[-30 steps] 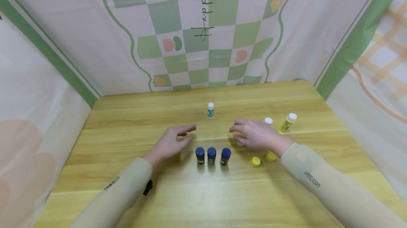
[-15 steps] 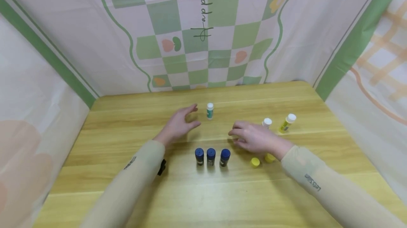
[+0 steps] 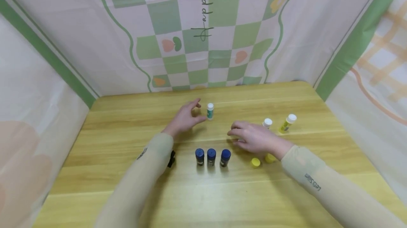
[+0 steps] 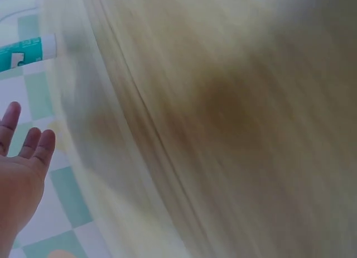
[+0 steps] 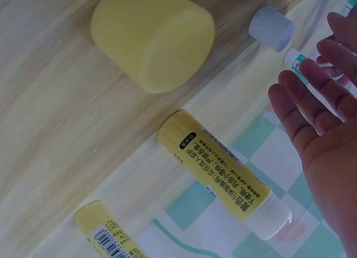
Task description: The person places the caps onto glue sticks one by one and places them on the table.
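Note:
My left hand reaches toward a teal glue stick with a white top, standing upright at the back middle of the table. Its thumb and fingers are spread, thumb tip right at the tube's side; the left wrist view shows the glue stick beyond the fingers. My right hand hovers low over the table, palm down, fingers bent loosely, nothing in them. Below and beside it lies a small white cap, largely hidden by the hand in the head view.
Three dark blue tubes stand in a row at front middle. Two yellow glue sticks with white tops stand right of the right hand. Two yellow caps lie near the right forearm. A patterned curtain hangs behind.
My left hand has moved forward and to the right, from beside the blue tubes up to the teal glue stick. My right hand has stayed nearly still.

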Available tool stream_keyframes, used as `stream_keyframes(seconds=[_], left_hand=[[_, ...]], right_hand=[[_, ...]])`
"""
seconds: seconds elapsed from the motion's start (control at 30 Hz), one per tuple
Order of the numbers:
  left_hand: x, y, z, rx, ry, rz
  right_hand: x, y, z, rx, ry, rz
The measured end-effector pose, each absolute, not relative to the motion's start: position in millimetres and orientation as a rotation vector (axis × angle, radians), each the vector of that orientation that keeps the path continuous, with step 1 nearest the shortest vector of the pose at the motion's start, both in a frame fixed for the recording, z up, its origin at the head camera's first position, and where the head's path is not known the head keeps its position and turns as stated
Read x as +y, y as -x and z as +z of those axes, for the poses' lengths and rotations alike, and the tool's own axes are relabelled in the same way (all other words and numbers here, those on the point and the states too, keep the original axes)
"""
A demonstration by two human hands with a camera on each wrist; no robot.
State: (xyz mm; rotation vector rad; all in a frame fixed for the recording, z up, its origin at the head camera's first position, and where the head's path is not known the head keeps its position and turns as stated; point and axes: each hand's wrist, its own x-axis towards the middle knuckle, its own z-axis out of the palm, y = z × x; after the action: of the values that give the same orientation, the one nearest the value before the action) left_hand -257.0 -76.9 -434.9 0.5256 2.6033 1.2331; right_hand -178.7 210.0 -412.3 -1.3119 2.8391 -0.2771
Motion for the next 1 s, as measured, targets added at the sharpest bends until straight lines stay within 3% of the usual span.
stream_keyframes(seconds=[1.0], left_hand=[[-54,269,-437,2.427,-0.518,1.272]], right_hand=[[209,177,-413,2.792,1.29,-0.24]])
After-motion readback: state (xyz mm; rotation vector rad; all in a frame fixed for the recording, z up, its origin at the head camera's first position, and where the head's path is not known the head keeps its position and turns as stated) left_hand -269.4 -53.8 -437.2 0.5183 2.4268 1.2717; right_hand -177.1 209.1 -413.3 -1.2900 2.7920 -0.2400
